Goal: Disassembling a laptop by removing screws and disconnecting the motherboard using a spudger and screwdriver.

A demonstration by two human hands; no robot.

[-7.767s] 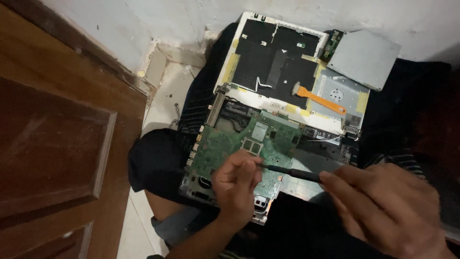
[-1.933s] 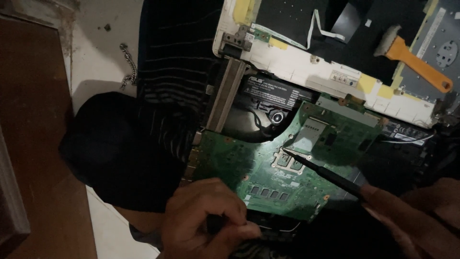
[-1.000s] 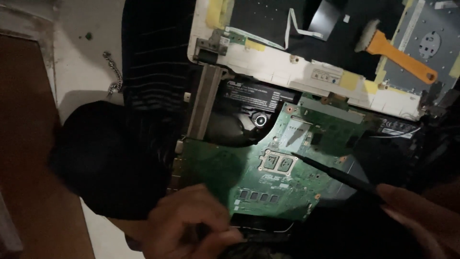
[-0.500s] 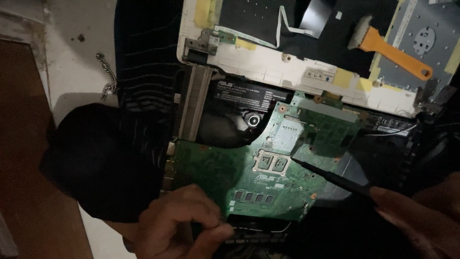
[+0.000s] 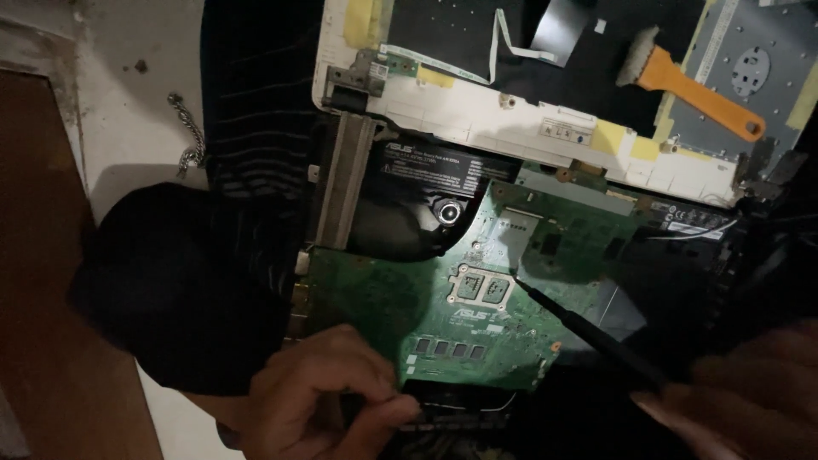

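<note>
1. The left hand (image 5: 328, 396), fingers curled into a narrow grip, pinches the near edge of the green rectangular circuit board (image 5: 443, 298).
2. The right hand (image 5: 741, 400) holds a slim black probe tool (image 5: 588, 332) in a closed grip, tip touching the board's middle.
3. Beyond, an orange-handled brush (image 5: 694, 85) lies on the white laptop casing (image 5: 477, 115).

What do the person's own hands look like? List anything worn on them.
Both are bare: no gloves, rings or watch show. The left hand appears with its wrist, and no sleeve reaches into view. The right hand sits in dim light at the frame's edge, too dark for finer detail.
</note>
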